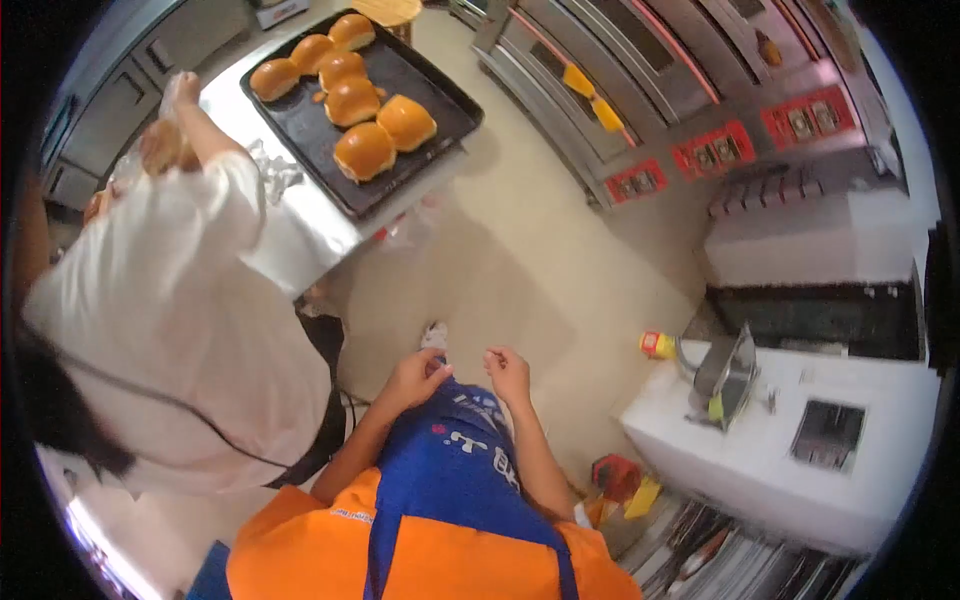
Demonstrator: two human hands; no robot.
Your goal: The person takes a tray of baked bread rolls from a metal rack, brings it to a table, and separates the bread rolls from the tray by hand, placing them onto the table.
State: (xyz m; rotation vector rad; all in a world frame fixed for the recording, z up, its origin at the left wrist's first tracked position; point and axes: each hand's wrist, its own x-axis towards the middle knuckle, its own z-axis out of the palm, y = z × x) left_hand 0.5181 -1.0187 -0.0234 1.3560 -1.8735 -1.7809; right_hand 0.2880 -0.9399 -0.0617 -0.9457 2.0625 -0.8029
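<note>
Evidently the left hand (418, 380) grips nothing, its thumb parted from the fingers; the right hand (509, 376), near it toward 3 o'clock, has its fingers curled, and I cannot tell whether they close on anything. Nearest both is the blue apron (450, 470), at 6 o'clock, between the forearms. At 11 o'clock, seven buns (364, 151) sit in a black tray (430, 90) on a metal table (310, 225). A co-worker (180, 320) stands at 9 o'clock, an oven (660, 115) at 1.
</note>
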